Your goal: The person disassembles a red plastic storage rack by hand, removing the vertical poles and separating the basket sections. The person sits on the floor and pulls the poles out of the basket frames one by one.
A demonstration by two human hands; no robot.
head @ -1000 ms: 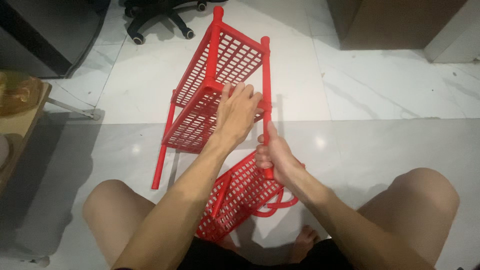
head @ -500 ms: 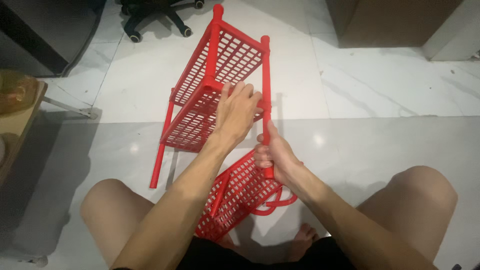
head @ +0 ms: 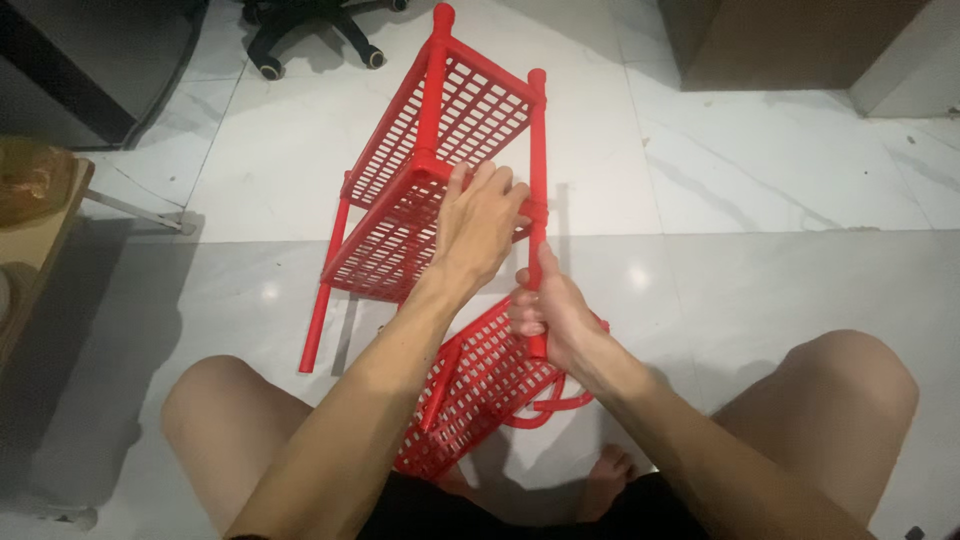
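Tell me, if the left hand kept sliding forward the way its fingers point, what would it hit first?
Most likely the upright red post. The left hand rests on a slatted shelf of the red rack, fingers aimed up and right at that post. Depth is hard to judge, so the fingers may already touch it.

The shelf rack (head: 440, 170) is bright red all over, its trays a pierced grid of small slots, its posts plain red. The loose tray (head: 470, 385) lying toward the near edge of the floor is the same red with the same slotted grid. The floor (head: 760, 200) is white marble with faint grey veins and thin grey joints. At its far edge the chair base (head: 300, 25) is black; at its left edge a wooden board (head: 40, 215) is tan
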